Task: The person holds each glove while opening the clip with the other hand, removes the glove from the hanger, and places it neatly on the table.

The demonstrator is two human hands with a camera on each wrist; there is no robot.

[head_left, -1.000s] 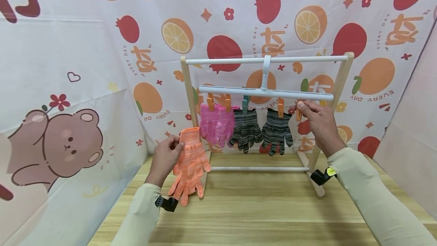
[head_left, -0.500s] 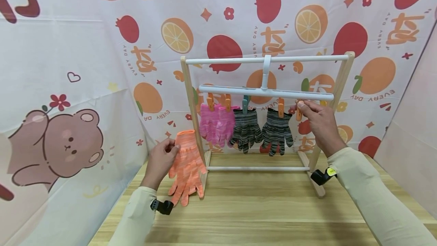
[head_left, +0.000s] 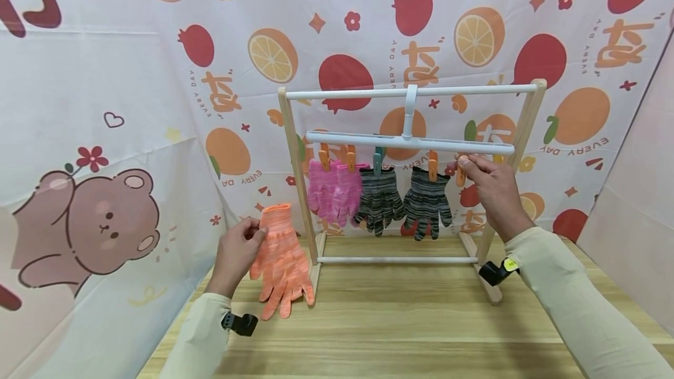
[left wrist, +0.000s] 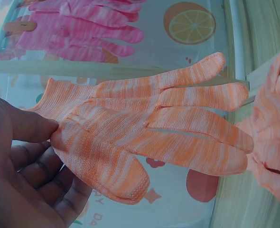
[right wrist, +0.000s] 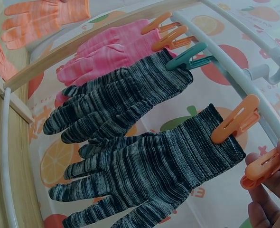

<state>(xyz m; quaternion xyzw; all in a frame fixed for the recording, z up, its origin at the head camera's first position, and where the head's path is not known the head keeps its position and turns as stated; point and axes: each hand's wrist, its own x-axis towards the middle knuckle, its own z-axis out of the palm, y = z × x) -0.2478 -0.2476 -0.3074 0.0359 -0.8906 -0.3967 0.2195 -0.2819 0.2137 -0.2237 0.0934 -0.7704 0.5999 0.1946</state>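
My left hand (head_left: 235, 251) pinches an orange knit glove (head_left: 281, 259) near its cuff, left of the rack, fingers of the glove hanging down. Seen from the left wrist, the thumb presses on the glove (left wrist: 116, 123) just below the cuff. A second orange glove (left wrist: 275, 128) shows at that view's right edge. My right hand (head_left: 495, 189) pinches an orange clothespin (right wrist: 263, 170) under the right end of the white hanger (head_left: 363, 139). Beside it, another orange clothespin (right wrist: 237, 118) grips a black-and-grey striped glove (right wrist: 144, 173). A teal clothespin (head_left: 377, 164) grips a similar glove (head_left: 380, 195).
Two pink gloves (head_left: 337, 192) hang from orange clothespins at the hanger's left. The hanger hooks over the top bar of a wooden rack (head_left: 518, 133), which stands on the wood-grain table (head_left: 395, 320). A fruit-print cloth (head_left: 368, 34) covers the back.
My left hand has drawn the orange glove left and slightly down, away from the pink gloves and the rack post. The right hand stays at the clothespin.
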